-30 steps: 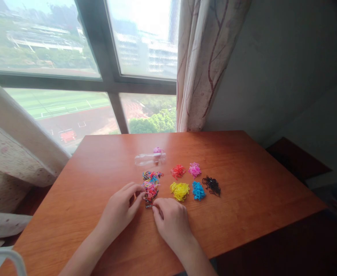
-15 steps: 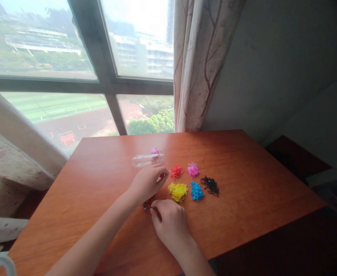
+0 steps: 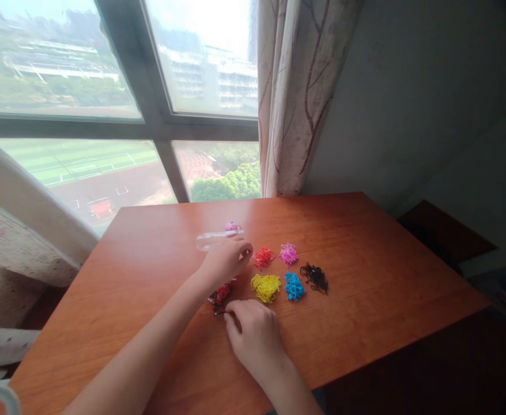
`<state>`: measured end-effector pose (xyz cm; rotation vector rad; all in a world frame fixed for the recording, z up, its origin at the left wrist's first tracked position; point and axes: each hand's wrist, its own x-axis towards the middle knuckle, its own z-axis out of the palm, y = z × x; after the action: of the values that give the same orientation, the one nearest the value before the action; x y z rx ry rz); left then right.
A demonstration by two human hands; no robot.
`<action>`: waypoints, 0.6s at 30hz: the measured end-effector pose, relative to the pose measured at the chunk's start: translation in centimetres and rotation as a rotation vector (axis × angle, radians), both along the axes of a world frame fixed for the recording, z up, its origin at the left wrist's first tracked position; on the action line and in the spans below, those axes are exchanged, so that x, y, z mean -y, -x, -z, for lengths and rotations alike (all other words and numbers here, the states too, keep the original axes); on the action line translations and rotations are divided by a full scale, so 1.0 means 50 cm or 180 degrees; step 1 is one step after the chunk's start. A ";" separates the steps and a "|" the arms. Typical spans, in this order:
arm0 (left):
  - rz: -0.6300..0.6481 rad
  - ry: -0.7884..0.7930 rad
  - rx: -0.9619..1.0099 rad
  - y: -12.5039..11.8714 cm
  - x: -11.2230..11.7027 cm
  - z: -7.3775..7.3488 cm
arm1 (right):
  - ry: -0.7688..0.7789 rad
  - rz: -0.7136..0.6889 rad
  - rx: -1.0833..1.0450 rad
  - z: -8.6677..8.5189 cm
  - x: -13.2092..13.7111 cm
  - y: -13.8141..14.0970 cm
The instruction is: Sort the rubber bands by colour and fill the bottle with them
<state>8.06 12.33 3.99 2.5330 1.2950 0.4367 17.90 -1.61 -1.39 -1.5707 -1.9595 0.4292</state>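
Because each heap keeps to a single colour, the gaps between them on the reddish-brown wooden table [image 3: 365, 323] presumably serve to stop the small loops mingling. On a clock face centred on the bright yellow heap of thin, stretchy-looking loops [image 3: 265, 288], with twelve toward the window, the red heap of loops [image 3: 263, 258] sits at twelve, the pink heap of loops [image 3: 288, 255] at one, and the blue heap of loops [image 3: 294, 286] at three, with the shiny black heap of loops [image 3: 316, 278] beyond it. At nine lies the mixed pile of red and dark loops [image 3: 222, 293], partly hidden by the person's left arm. A clear container with a purplish-pink top [image 3: 233, 227] lies near eleven.

The left hand [image 3: 225, 257] hangs just beside the red heap, thumb and forefinger curled nearly together; whether a loop is between them cannot be told. The right hand [image 3: 255, 328], toward seven, has thumb and forefinger drawn close at a dark loop [image 3: 219, 313], probably placed low to reach the pile's near edge; fingertips and loop seem to touch, but a firm grip cannot be confirmed.
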 end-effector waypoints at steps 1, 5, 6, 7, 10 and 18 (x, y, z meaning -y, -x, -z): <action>-0.0027 -0.0020 0.0010 0.007 0.003 -0.005 | -0.0002 0.0000 -0.0024 0.000 0.000 0.000; -0.0086 -0.0067 0.0069 0.048 0.027 -0.021 | -0.0020 -0.0006 -0.0114 -0.001 0.001 -0.003; -0.0090 -0.0063 0.0096 0.060 0.036 -0.024 | -0.0023 -0.0006 -0.0114 -0.002 0.001 -0.003; -0.0091 -0.0045 0.0131 0.073 0.045 -0.026 | -0.0026 -0.0001 -0.0104 -0.004 0.002 -0.003; -0.0167 0.0057 0.0216 0.109 0.077 -0.026 | -0.0040 0.0018 -0.0066 -0.008 0.003 -0.004; -0.0475 0.0305 0.0529 0.162 0.148 0.013 | -0.0143 0.0098 -0.0191 -0.006 0.005 -0.004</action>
<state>-0.02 4.92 3.33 2.2783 1.4105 0.5882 18.11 -1.88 -1.10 -1.5402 -1.8847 0.4124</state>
